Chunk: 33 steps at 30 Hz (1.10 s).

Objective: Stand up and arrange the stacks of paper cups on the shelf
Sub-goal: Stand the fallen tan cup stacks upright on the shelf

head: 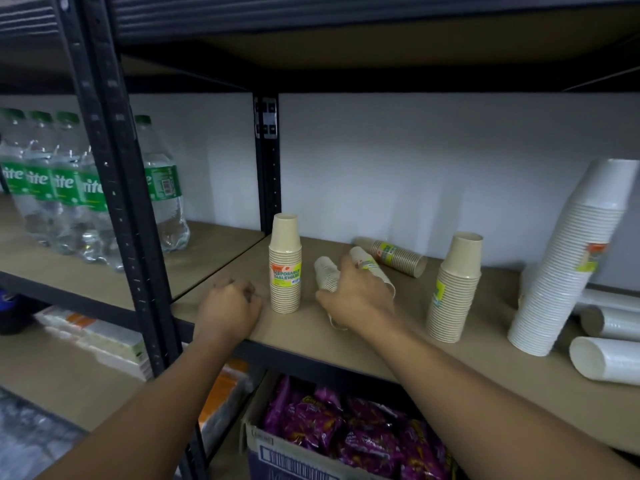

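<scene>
Paper cup stack [326, 271] beige, tipped over, gripped by right hand [360, 296]; left hand [230, 306] fisted, empty, on shelf [304, 332].

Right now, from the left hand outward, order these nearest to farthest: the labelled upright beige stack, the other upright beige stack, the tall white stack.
1. Labelled upright beige stack, just right of the left hand.
2. Other upright beige stack, beyond the right hand gripping a lying cup stack.
3. Tall white stack, leaning, far right.
</scene>
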Available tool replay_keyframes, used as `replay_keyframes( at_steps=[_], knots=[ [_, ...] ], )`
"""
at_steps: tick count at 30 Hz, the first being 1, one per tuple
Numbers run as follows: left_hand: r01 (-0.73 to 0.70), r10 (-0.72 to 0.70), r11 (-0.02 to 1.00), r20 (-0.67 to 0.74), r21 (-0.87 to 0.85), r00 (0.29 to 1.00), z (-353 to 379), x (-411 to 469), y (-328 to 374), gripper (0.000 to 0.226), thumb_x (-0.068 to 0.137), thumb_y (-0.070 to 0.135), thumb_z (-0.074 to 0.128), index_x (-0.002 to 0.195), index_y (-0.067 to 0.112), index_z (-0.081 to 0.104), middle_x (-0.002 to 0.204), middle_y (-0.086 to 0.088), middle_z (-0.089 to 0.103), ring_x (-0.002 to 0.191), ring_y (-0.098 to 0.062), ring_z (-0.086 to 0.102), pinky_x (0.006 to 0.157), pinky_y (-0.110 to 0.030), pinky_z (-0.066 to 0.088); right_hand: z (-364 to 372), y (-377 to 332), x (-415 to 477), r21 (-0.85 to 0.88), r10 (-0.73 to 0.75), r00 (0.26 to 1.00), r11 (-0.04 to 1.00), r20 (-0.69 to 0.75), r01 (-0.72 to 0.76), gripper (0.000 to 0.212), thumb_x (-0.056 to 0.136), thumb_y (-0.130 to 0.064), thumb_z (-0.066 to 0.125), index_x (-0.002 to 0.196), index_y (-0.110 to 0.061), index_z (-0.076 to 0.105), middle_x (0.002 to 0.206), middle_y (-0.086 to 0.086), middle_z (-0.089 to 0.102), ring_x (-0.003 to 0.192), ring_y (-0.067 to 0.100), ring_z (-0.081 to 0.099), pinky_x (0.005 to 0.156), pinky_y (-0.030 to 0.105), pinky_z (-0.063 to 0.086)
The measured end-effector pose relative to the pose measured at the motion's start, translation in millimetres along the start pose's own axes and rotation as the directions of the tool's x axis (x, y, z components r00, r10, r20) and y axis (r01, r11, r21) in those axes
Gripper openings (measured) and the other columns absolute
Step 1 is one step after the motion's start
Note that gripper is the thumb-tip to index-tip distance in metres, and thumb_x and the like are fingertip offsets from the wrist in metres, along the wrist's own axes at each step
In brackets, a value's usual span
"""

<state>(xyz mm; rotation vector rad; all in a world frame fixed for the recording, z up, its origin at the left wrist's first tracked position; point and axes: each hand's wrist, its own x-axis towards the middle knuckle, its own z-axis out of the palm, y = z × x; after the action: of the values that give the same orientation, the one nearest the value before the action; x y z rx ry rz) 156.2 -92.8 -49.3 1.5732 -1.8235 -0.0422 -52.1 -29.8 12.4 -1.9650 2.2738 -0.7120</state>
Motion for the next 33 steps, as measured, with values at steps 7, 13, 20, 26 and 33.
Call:
replay_keyframes(
  at_steps=[7, 13, 20, 26, 33],
  knots=[
    [0.007, -0.007, 0.999, -0.004, 0.033, 1.0, 1, -11, 2, 0.017, 0.088, 0.023, 0.062, 0.097, 0.013, 0.072, 0.099, -0.011, 0.063, 0.093, -0.034, 0.059, 0.081, -0.041, 0.051, 8, 14, -39, 0.447, 0.012, 0.981, 0.891, -0.193, 0.077, 0.064, 0.089, -0.043, 0.064, 0.145, -0.027, 0.037, 0.129, 0.004, 0.057, 0.116, 0.023, 0.057, 0.087, 0.035, 0.048],
    [-0.023, 0.024, 0.999, -0.04, 0.031, 0.999, 4, -12, -1, 0.016, 0.087, 0.02, 0.063, 0.094, 0.011, 0.075, 0.096, -0.013, 0.066, 0.088, -0.036, 0.06, 0.083, -0.04, 0.049, 19, 22, -49, 0.57, -0.003, 0.985, 0.815, -0.175, 0.104, 0.084, 0.081, -0.043, 0.068, 0.154, -0.029, 0.029, 0.137, -0.004, 0.053, 0.116, 0.012, 0.057, 0.098, 0.04, 0.051],
    [-0.026, 0.029, 0.998, -0.045, 0.064, 0.999, 5, -12, -1, 0.017, 0.088, 0.024, 0.063, 0.093, 0.012, 0.075, 0.095, -0.011, 0.066, 0.089, -0.032, 0.06, 0.085, -0.039, 0.046, 23, 26, -40, 0.592, -0.078, 0.989, 0.795, -0.124, 0.137, 0.064, 0.071, -0.039, 0.07, 0.131, -0.024, 0.054, 0.121, -0.003, 0.06, 0.095, 0.001, 0.061, 0.088, 0.033, 0.056],
    [-0.002, 0.003, 0.997, -0.019, 0.074, 1.0, 5, -11, 0, 0.017, 0.087, 0.028, 0.062, 0.092, 0.017, 0.074, 0.094, -0.008, 0.065, 0.088, -0.031, 0.059, 0.084, -0.04, 0.047, 22, 29, -33, 0.631, -0.112, 0.99, 0.764, -0.08, 0.138, 0.059, 0.081, -0.026, 0.072, 0.137, -0.022, 0.053, 0.125, -0.005, 0.06, 0.101, 0.002, 0.06, 0.087, 0.021, 0.051],
    [0.04, -0.043, 0.996, 0.04, 0.081, 0.998, 2, -8, 1, 0.018, 0.087, 0.035, 0.061, 0.093, 0.022, 0.071, 0.098, -0.005, 0.061, 0.095, -0.031, 0.058, 0.084, -0.041, 0.049, 17, 37, -32, 0.642, 0.049, 0.971, 0.758, -0.232, 0.115, 0.05, 0.083, -0.019, 0.067, 0.132, -0.016, 0.056, 0.124, -0.004, 0.059, 0.109, 0.009, 0.058, 0.099, 0.03, 0.049]
  ],
)
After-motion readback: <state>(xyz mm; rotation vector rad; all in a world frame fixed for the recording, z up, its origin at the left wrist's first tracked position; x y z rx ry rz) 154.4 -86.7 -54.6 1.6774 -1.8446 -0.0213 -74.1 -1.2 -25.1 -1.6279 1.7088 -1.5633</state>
